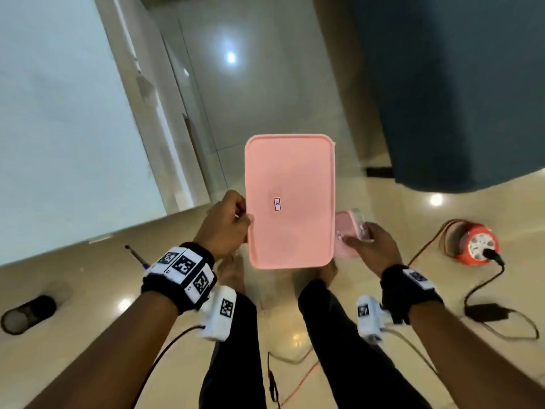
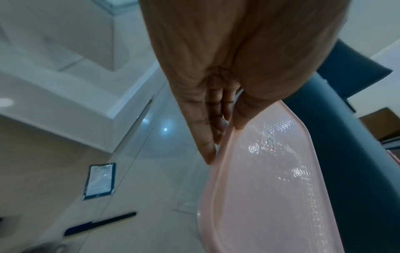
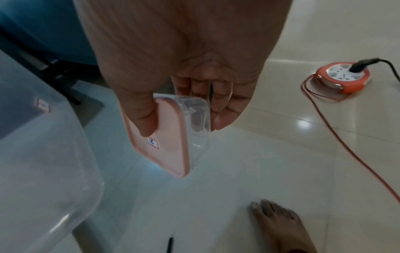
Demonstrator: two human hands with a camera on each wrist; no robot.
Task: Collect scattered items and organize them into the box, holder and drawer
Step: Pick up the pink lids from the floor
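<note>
I stand over the floor with a box in each hand. My left hand (image 1: 227, 228) pinches the left edge of a large clear box with a pink lid (image 1: 290, 202), thumb on the lid (image 2: 270, 188) and fingers (image 2: 207, 137) underneath. My right hand (image 1: 368, 246) grips a small clear box with a pink lid (image 1: 346, 231), held just right of the large one. In the right wrist view the thumb (image 3: 142, 116) presses the small box's lid (image 3: 168, 154), the fingers lie behind it, and the large box's clear wall (image 3: 39, 154) shows at left.
On the floor lie a pen (image 1: 135, 256), a black mesh holder (image 1: 28, 314) on its side, a blue-edged packet (image 2: 99, 181), an orange cable reel (image 1: 474, 246) and a black adapter (image 1: 486, 312) with cords. A white surface (image 1: 59, 113) stands left, dark blue furniture (image 1: 457, 84) right.
</note>
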